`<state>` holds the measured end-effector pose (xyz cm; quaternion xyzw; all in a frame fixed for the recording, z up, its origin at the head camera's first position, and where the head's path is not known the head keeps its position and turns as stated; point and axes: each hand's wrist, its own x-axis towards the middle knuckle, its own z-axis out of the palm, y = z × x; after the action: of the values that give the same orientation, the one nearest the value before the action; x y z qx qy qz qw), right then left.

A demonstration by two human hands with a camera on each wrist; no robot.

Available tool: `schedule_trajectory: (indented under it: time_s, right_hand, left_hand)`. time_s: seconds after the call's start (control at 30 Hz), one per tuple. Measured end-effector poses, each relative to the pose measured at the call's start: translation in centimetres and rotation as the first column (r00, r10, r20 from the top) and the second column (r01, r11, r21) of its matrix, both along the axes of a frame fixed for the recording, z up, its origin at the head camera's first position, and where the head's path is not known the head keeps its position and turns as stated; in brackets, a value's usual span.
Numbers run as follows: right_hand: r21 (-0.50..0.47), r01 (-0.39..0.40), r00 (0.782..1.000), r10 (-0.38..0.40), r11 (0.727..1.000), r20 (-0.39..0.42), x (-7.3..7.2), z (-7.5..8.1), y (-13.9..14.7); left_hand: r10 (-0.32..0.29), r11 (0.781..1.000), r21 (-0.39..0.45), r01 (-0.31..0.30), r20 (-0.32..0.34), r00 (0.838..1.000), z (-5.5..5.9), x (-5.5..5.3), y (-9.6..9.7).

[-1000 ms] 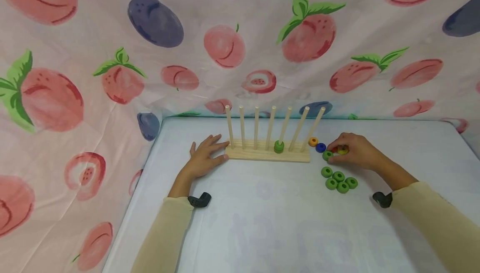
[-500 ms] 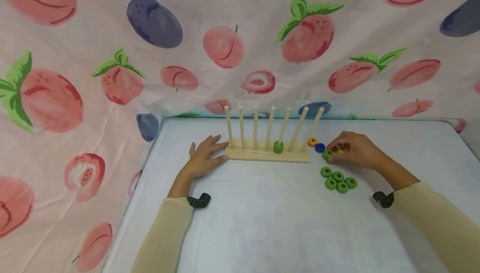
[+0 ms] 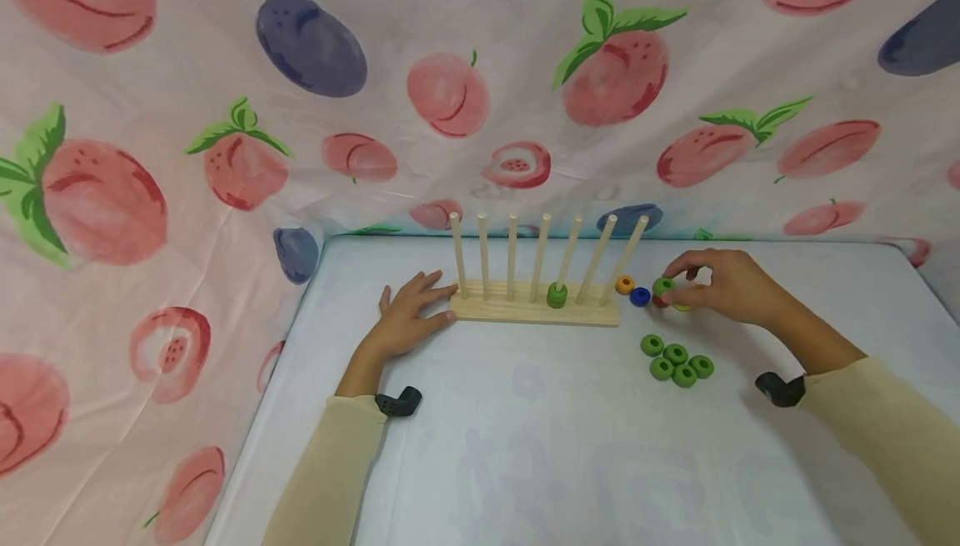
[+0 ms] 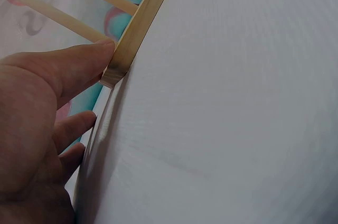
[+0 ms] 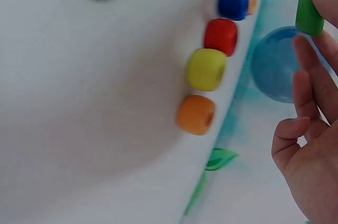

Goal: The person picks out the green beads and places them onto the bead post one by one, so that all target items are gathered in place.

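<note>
In the head view my right hand (image 3: 731,286) pinches a green bead (image 3: 663,286) between thumb and fingertips. The right wrist view shows this bead (image 5: 308,17) raised off the table, its other fingers loosely bent. A wooden base with upright pegs (image 3: 498,307) stands left of that hand. One green stack (image 3: 557,295) sits low on its fifth peg from the left. My left hand (image 3: 405,317) lies spread at the base's left end, with thumb and index fingertips touching it. In the left wrist view the thumb (image 4: 87,65) rests against the base's end (image 4: 124,55).
Right of the base, a row holds a blue bead (image 5: 233,3), a red bead (image 5: 221,37), a yellow bead (image 5: 206,70) and an orange bead (image 5: 196,114). Another orange bead (image 3: 625,284) lies nearest the base. Several green beads (image 3: 676,353) cluster nearer the front. A fruit-print cloth (image 3: 517,96) hangs behind.
My right hand has lifted the pinched green bead and moved slightly back and to the right, over the red bead in the head view. The left hand has stayed put.
</note>
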<state>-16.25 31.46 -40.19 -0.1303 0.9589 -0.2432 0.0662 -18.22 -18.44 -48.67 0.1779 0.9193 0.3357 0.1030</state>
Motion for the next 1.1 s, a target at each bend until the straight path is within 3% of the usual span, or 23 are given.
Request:
schedule_trajectory:
  time_s: [0.37,0.77,1.1]
  right_hand:
    - [-0.034,0.053,0.998,-0.052,0.998,0.026,0.2,3.4,-0.7]
    - [-0.109,0.094,0.994,-0.101,0.990,-0.053,0.9,5.6,-1.5]
    - [-0.208,0.148,0.969,-0.183,0.967,-0.164,1.0,8.5,-2.9]
  left_hand:
    - [-0.008,1.000,0.016,0.008,-0.005,1.000,0.0,0.0,0.1]
    - [-0.006,1.000,0.004,0.006,-0.003,1.000,-0.1,0.0,0.2]
    - [-0.002,1.000,-0.009,0.002,0.001,1.000,0.1,0.0,0.1]
